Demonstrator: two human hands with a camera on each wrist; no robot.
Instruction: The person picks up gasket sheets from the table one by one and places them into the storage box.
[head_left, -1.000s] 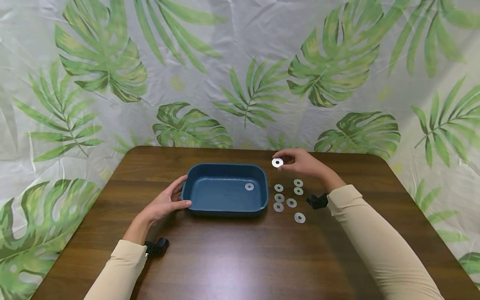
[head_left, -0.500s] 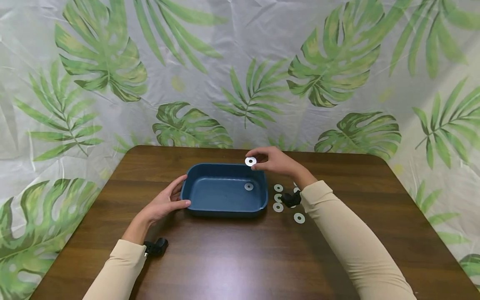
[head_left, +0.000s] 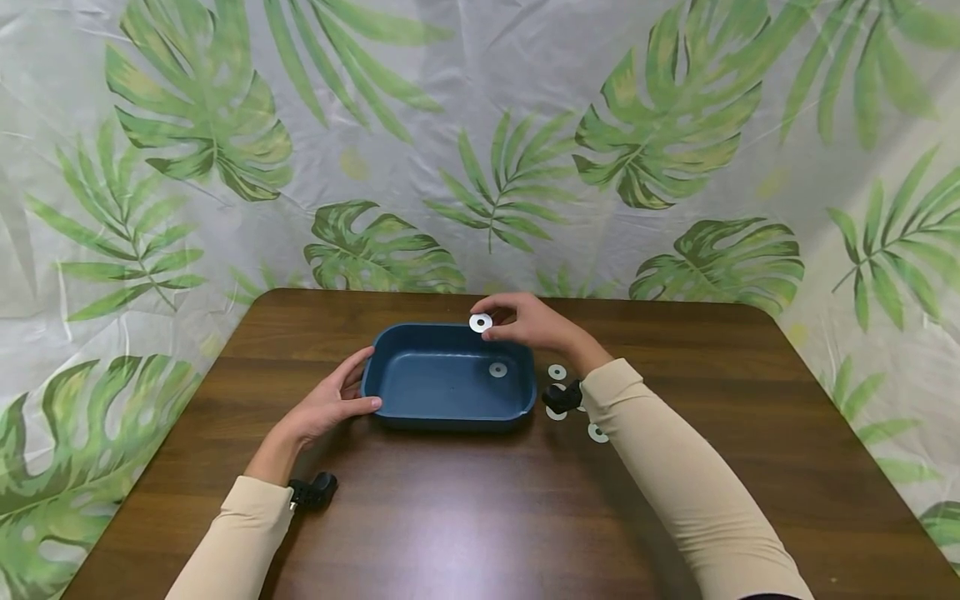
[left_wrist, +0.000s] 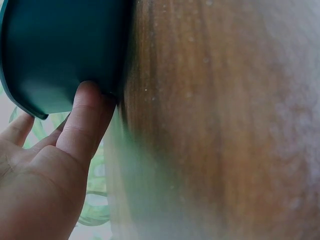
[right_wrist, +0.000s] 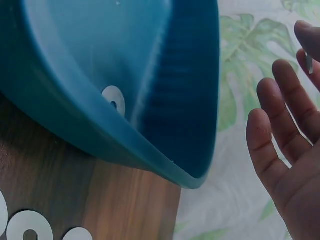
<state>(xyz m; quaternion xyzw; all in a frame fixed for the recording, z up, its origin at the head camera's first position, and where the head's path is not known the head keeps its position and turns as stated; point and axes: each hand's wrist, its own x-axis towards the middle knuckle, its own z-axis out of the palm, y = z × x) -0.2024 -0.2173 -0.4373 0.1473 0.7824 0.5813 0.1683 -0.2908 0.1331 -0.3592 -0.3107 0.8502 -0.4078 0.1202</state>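
Note:
A blue rectangular tub [head_left: 450, 419] stands on the table with one flat metal washer [head_left: 498, 370] lying in it, towards the right end. My left hand [head_left: 327, 406] rests on the outside of the tub's left end, thumb at the front corner and fingers spread along the end wall. In the left wrist view that thumb [left_wrist: 82, 120] presses the outer wall. Above the tub's back rim, my right hand [head_left: 525, 322] pinches a second washer [head_left: 474, 325] between thumb and fingertips. That washer shows only as a thin edge in the right wrist view, where the other fingers [right_wrist: 272, 100] are extended.
Several more washers lie right of the tub, such as one washer [head_left: 557, 372] near its side and another washer [head_left: 597, 432] nearer me, some hidden under the right wrist camera [head_left: 562, 397]. Behind the wooden table [head_left: 450, 508] hangs a leaf-patterned cloth [head_left: 517, 167].
My right hand has carried the pinched washer leftward, from beyond the loose washers to above the tub's back rim. The left hand and the tub have stayed put.

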